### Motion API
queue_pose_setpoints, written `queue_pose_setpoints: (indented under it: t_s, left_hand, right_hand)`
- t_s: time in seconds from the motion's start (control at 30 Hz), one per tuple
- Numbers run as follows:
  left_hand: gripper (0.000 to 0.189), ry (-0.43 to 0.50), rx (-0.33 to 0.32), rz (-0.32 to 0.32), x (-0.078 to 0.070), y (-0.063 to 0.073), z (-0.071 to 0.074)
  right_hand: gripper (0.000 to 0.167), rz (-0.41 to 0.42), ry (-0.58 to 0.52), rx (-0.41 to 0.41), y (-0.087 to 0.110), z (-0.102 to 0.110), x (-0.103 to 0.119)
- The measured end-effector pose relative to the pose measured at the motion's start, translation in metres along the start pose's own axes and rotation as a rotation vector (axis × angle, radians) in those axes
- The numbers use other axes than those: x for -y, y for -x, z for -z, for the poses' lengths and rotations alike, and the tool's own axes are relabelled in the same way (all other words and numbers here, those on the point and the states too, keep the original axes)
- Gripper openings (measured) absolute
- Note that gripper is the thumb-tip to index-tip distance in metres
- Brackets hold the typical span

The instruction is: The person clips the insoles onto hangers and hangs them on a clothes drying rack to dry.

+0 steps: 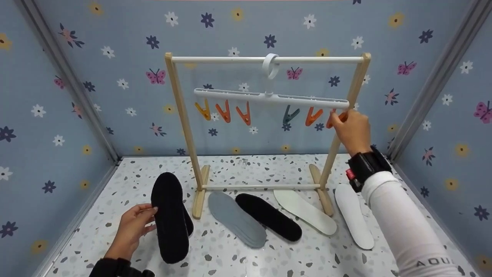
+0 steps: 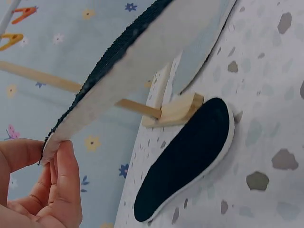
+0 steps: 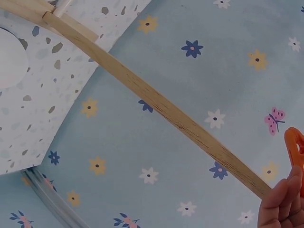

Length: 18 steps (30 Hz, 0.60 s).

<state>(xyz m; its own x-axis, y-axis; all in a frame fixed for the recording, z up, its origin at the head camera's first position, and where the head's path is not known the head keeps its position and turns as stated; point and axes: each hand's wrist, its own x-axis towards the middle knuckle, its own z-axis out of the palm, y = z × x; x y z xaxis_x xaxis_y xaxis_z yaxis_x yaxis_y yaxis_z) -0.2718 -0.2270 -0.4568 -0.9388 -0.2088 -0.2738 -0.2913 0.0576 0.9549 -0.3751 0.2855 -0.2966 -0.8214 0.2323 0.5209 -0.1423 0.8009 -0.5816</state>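
The left hand (image 1: 132,227) pinches a black insole (image 1: 170,219) by its edge, leaving both faces free; the right hand (image 1: 354,131) pinches an orange clip (image 3: 290,140), perhaps steadying the tilted hanger (image 1: 269,99).

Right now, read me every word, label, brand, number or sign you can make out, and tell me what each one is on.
"AQU": dark letters on the white fabric sleeve of the right arm; anything after the U is unclear.
Small red patch on the black wrist strap: any marking is too small to read.
No other text is readable.
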Motion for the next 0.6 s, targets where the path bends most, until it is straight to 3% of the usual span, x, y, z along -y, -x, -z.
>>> queue_pose_setpoints:
  t_s: [0.37,0.6]
  left_hand:
    - [0.034,-0.058,0.052,-0.077,-0.006,0.007,-0.036]
    - [0.028,-0.036,0.072,-0.119,-0.01,0.012,-0.063]
  right_hand:
    - [0.043,0.015,-0.01,0.014,-0.001,0.001,0.004]
    - [0.041,0.012,-0.008,0.021,-0.002,0.005,0.001]
